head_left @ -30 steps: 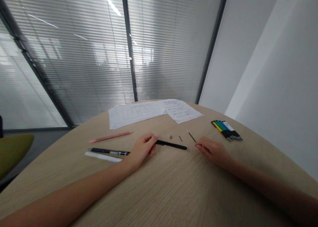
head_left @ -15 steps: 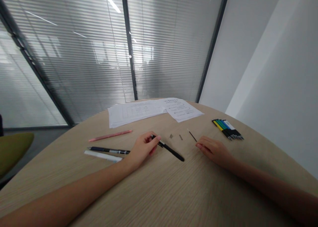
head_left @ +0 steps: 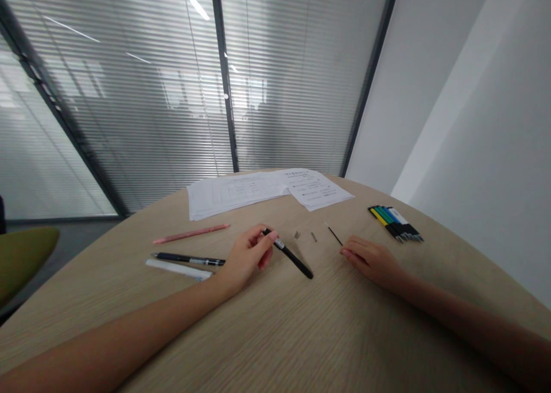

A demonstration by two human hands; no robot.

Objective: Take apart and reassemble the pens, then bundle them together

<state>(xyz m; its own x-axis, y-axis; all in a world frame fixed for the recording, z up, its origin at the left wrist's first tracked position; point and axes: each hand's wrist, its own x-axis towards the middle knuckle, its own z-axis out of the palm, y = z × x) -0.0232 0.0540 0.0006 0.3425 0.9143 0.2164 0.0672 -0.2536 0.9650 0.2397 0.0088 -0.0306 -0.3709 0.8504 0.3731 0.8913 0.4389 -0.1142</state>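
Observation:
Between the thumb and fingers of my left hand [head_left: 252,254] is a black pen [head_left: 296,259], slanting down to the right over the table. My right hand [head_left: 369,260] rests on the tabletop, fingertips pinched on the lower end of a thin dark pen refill [head_left: 334,234] whose pale tip points away from me. Two tiny metal pieces, a spring [head_left: 314,237] and another small part [head_left: 297,234] too small to name, lie between the hands.
Left of my left hand lie a pink pen [head_left: 191,233], a black pen with a clear section [head_left: 187,259] and a white strip-like item [head_left: 178,268]. Printed papers [head_left: 241,195] cover the far edge. Several coloured pens [head_left: 394,224] lie at the right. A green chair [head_left: 26,261] stands left.
The black pen in my left hand has turned slightly, its lower end shifting a little left. My right hand and the refill stay almost where they were.

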